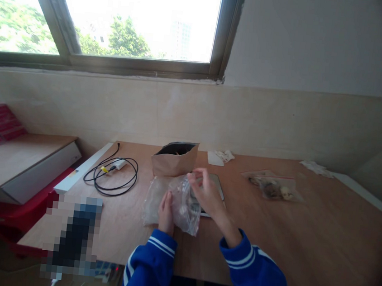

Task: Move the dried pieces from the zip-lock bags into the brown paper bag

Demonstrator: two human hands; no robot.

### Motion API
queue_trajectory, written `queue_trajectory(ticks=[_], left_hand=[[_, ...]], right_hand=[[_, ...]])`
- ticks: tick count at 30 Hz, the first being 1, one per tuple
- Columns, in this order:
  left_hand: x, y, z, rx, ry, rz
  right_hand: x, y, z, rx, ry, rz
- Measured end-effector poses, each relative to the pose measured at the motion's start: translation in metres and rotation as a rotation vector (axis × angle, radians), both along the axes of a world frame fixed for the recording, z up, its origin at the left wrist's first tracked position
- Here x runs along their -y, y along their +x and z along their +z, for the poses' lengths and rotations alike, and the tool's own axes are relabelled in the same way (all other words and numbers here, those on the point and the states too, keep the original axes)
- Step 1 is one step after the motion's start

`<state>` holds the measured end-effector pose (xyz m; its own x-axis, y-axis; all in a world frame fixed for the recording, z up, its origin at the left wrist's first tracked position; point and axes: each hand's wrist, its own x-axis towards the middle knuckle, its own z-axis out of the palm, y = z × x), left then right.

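My hands work a crumpled clear plastic bag (pixel 174 202) that lies on the wooden table (pixel 304 237) in front of me. My left hand (pixel 166 213) lies flat on it, fingers together and pressing it down; my right hand (pixel 206 192) pinches its upper edge between thumb and fingertips, lifting the film a little. What is inside the bag I cannot make out through the wrinkles. Under the bag and my right hand sits a flat grey device (pixel 217 186), mostly hidden. Just behind stands an open brown paper pouch (pixel 174 159) with a dark lining, its contents hard to see. To the right lies a clear zip bag (pixel 273 186) with brownish lumps, to the left a coiled black cable (pixel 112 175). A pixelated patch covers the near left corner
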<state>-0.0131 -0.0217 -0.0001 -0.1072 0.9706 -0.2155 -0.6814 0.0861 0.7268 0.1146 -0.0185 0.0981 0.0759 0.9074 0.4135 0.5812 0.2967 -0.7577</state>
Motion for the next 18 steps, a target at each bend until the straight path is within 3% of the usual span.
queue_trajectory(ticks=[2, 5, 11, 14, 16, 18], left_hand=[[0.001, -0.001, -0.006, -0.190, 0.106, 0.103], [0.006, -0.004, -0.009, -0.382, 0.216, 0.112], [0.015, -0.006, 0.000, -0.425, 0.280, 0.077], [0.019, -0.005, -0.003, -0.429, 0.254, 0.143], [0.024, -0.006, -0.005, -0.444, 0.231, 0.200], [0.030, -0.006, -0.004, -0.468, 0.225, 0.232]], right_hand=[[0.005, 0.007, -0.013, 0.045, -0.105, 0.001], [0.004, 0.020, -0.022, 0.009, -0.090, -0.059], [0.011, 0.025, -0.035, -0.350, -0.079, -0.016], [0.031, 0.014, -0.056, -0.535, -0.230, 0.076], [0.046, 0.006, -0.072, -0.634, -0.368, 0.219], [0.058, 0.001, -0.085, -0.652, -0.476, 0.309]])
